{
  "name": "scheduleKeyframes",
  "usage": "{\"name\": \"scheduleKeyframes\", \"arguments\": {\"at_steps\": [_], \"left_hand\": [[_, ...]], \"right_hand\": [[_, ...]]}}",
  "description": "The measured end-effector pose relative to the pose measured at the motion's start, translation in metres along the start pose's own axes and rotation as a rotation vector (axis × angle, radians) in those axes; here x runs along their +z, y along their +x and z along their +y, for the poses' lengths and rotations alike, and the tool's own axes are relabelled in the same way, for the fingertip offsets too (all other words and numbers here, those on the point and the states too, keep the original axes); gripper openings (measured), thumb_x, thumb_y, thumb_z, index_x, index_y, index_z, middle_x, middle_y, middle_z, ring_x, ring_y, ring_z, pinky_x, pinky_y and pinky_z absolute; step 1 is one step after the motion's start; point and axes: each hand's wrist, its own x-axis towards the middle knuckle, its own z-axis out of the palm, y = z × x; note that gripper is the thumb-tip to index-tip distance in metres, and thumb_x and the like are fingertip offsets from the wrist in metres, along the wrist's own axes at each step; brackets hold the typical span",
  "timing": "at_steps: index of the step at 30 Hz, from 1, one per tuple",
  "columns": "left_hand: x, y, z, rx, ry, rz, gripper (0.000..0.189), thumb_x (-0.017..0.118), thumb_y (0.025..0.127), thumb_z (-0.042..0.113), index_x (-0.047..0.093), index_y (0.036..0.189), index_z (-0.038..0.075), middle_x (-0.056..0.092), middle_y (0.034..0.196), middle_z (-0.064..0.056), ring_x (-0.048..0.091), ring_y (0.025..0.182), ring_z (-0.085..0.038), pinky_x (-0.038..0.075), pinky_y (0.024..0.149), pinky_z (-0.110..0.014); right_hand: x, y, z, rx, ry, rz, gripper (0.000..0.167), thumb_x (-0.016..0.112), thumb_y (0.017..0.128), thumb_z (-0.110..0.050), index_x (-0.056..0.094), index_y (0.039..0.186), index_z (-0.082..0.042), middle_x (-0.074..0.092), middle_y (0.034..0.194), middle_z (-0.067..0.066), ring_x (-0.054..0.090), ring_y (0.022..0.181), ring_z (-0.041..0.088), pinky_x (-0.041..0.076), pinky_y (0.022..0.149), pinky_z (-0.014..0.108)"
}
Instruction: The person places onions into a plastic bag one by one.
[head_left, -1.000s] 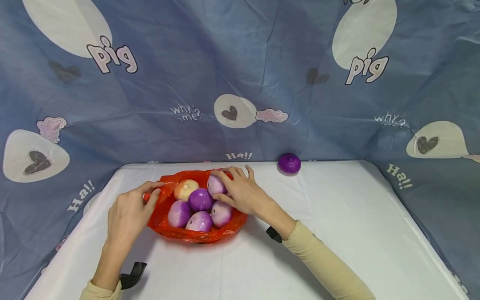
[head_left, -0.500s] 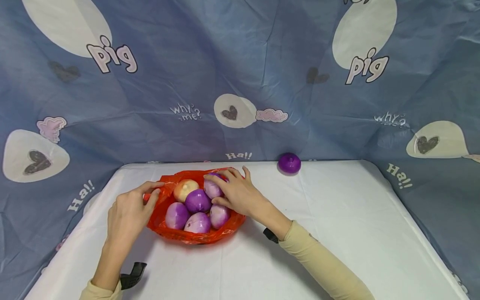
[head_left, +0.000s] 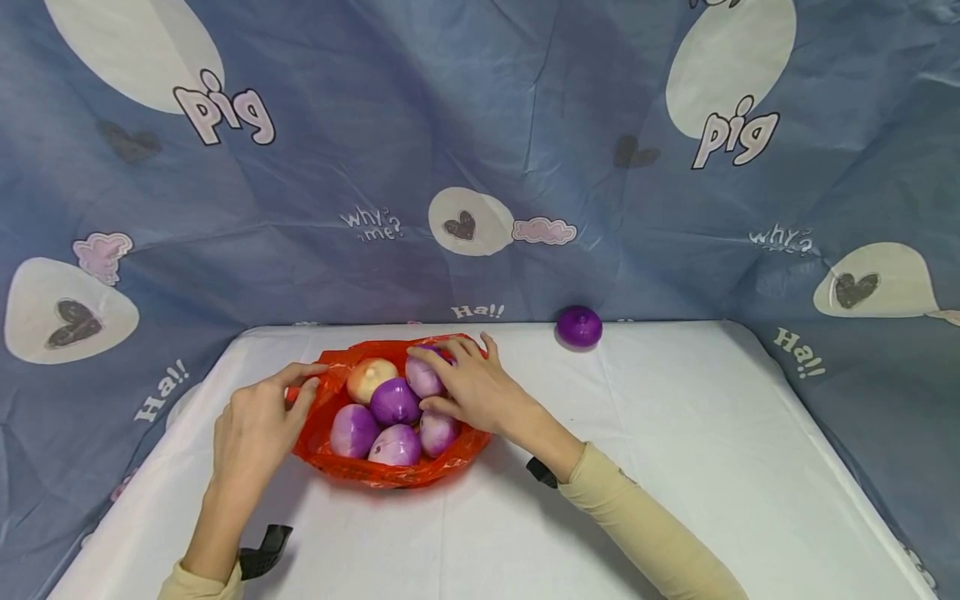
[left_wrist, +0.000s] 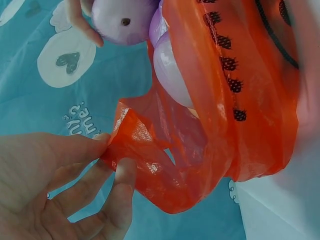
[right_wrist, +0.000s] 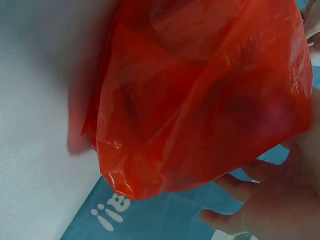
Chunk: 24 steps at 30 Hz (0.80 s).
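Observation:
A thin red plastic bag (head_left: 330, 467) lies spread with its mouth up, holding several purple-and-white onions and one yellow onion (head_left: 372, 381). My left hand (head_left: 255, 425) pinches the bag's left edge between thumb and fingers, as the left wrist view shows up close. At the bag's far right side, my right hand (head_left: 483, 392) grips a purple onion (head_left: 422, 379) with fingers and thumb round it. Beside that one sit a darker purple onion (head_left: 395, 402) and paler ones (head_left: 355, 431). In the right wrist view, the bag hides the held onion.
One loose dark purple onion (head_left: 579, 327) rests at the back edge of the white-covered table (head_left: 675, 433), to the right of the bag. A blue printed cloth (head_left: 600, 167) hangs behind and at both sides.
My right hand has shifted slightly left with the onion it grips. The onions at the middle and front of the bag have moved a little left too. My left hand stays in place.

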Motion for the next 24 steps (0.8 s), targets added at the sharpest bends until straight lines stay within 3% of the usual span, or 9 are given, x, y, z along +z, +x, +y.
{"name": "scheduleKeyframes", "arguments": {"at_steps": [6,9,13,17,20,24], "left_hand": [[0.0006,0.0002,0.0,0.005,0.0,0.004,0.025,0.07,0.104,0.022,0.078,0.128,0.018,0.041,0.056,-0.001,0.035,0.049,-0.018,0.027,0.042,-0.031],[0.0004,0.0003,-0.0001,0.003,-0.001,0.006,0.025,0.07,0.104,0.023,0.078,0.127,0.018,0.04,0.056,-0.001,0.035,0.049,-0.018,0.027,0.042,-0.031],[0.0001,0.0002,-0.0006,-0.006,-0.002,0.0,0.025,0.069,0.105,0.024,0.078,0.128,0.019,0.04,0.056,-0.001,0.036,0.05,-0.019,0.027,0.043,-0.032],[0.0,0.0001,-0.001,-0.012,-0.002,-0.009,0.025,0.067,0.106,0.025,0.078,0.128,0.02,0.041,0.056,-0.001,0.036,0.05,-0.019,0.027,0.043,-0.032],[0.0001,0.0001,-0.0012,-0.013,-0.003,-0.01,0.026,0.067,0.106,0.025,0.077,0.129,0.02,0.041,0.056,-0.001,0.036,0.05,-0.019,0.027,0.042,-0.032],[0.0006,0.0003,-0.0012,-0.008,-0.005,-0.007,0.025,0.067,0.106,0.025,0.078,0.128,0.02,0.042,0.056,-0.001,0.037,0.049,-0.018,0.027,0.042,-0.031]], "right_hand": [[0.0015,-0.0006,-0.0013,-0.078,-0.018,0.055,0.074,0.081,0.098,-0.033,0.044,0.162,-0.025,0.053,0.16,0.005,0.046,0.152,0.033,0.028,0.124,0.074],[0.0018,-0.0009,-0.001,-0.096,-0.036,0.061,0.072,0.08,0.098,-0.035,0.046,0.161,-0.028,0.052,0.16,0.008,0.045,0.152,0.034,0.031,0.122,0.072],[0.0011,-0.0013,-0.0009,-0.095,-0.038,0.035,0.057,0.066,0.105,-0.05,0.05,0.158,-0.037,0.052,0.159,0.01,0.043,0.153,0.033,0.031,0.121,0.071],[0.0007,-0.0019,-0.0009,-0.091,-0.033,0.022,0.049,0.052,0.111,-0.055,0.05,0.158,-0.043,0.054,0.155,0.009,0.045,0.151,0.03,0.031,0.12,0.07],[0.0015,-0.0024,-0.0008,-0.087,-0.028,0.033,0.053,0.055,0.11,-0.052,0.046,0.16,-0.04,0.056,0.153,0.007,0.048,0.149,0.029,0.032,0.121,0.07],[0.0025,-0.0024,-0.0004,-0.097,-0.028,0.051,0.055,0.07,0.104,-0.044,0.052,0.155,-0.033,0.055,0.154,0.005,0.048,0.148,0.029,0.032,0.122,0.071]]}}
